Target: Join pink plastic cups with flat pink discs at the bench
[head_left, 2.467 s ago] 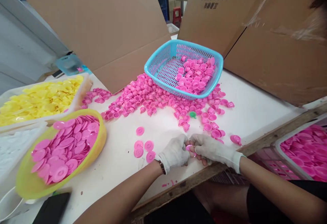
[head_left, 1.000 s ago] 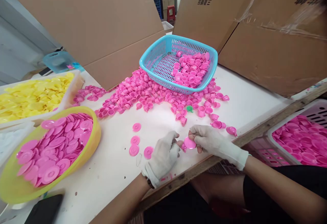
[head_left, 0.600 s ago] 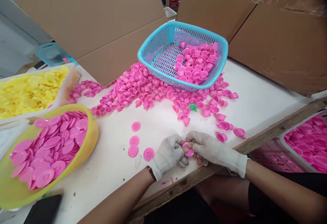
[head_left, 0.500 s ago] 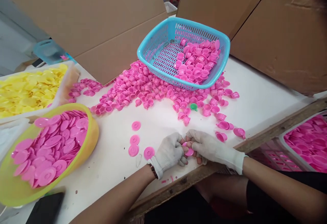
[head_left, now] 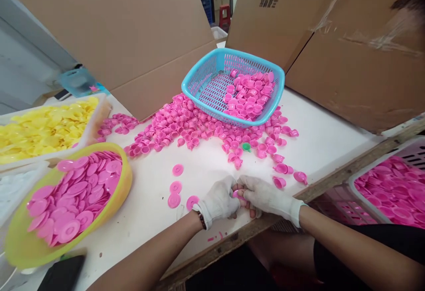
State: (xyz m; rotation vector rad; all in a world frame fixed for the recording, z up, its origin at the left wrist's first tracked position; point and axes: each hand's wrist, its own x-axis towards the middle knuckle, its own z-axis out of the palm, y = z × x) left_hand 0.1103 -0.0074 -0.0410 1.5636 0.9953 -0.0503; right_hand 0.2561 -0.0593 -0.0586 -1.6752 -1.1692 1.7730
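My left hand (head_left: pixel 219 200), in a pale glove with bare fingertips, meets my right hand (head_left: pixel 265 197), gloved the same way, near the table's front edge. Between them both hands grip a small pink toy saucer (head_left: pixel 237 194), mostly hidden by the fingers. Several pink saucers lie flat left of my hands, the nearest saucer (head_left: pixel 192 202) almost at the left wrist. Beyond my hands, loose pink toy cups (head_left: pixel 172 125) are heaped on the white table (head_left: pixel 146 207), with one green cup (head_left: pixel 246 147) among them.
A blue basket (head_left: pixel 283 78) partly filled with pink cups rests at the back of the pile. At left stand a yellow bowl (head_left: pixel 128 184) of saucers and a tray (head_left: pixel 104 105) of yellow pieces. Cardboard walls (head_left: pixel 159 25) rise behind; a crate (head_left: pixel 360 189) of pink pieces stands right.
The view has tilted upward and shifted slightly, so the table's contents sit lower in the picture. The pink saucer between my fingers has turned and now shows less of its face.
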